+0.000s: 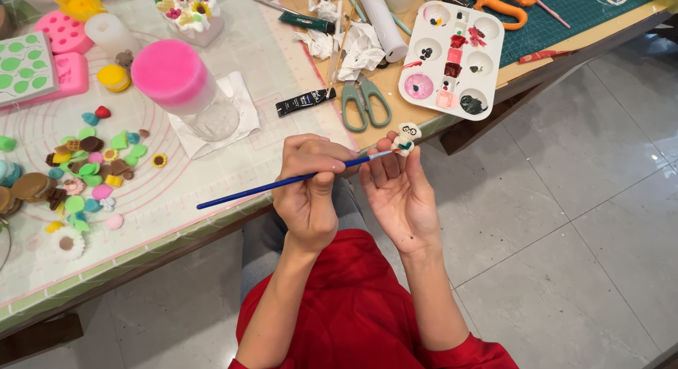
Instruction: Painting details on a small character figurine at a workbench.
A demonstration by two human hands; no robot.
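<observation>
My left hand [311, 192] is shut on a thin blue paintbrush [247, 190] and holds it nearly level, handle pointing left. The brush tip touches a small white clay figurine [407, 136] with dark and teal details. My right hand [399, 196] is palm up and pinches that figurine between thumb and fingertips. Both hands hover just off the table's front edge, above my lap in red clothing.
On the table lie a white paint palette [452, 51] with red, pink and dark paints, green scissors [365, 104], a black paint tube [305, 101], crumpled tissue [360, 48], a jar with a pink lid [176, 76] and several small coloured clay pieces [92, 171]. Tiled floor [565, 199] is at right.
</observation>
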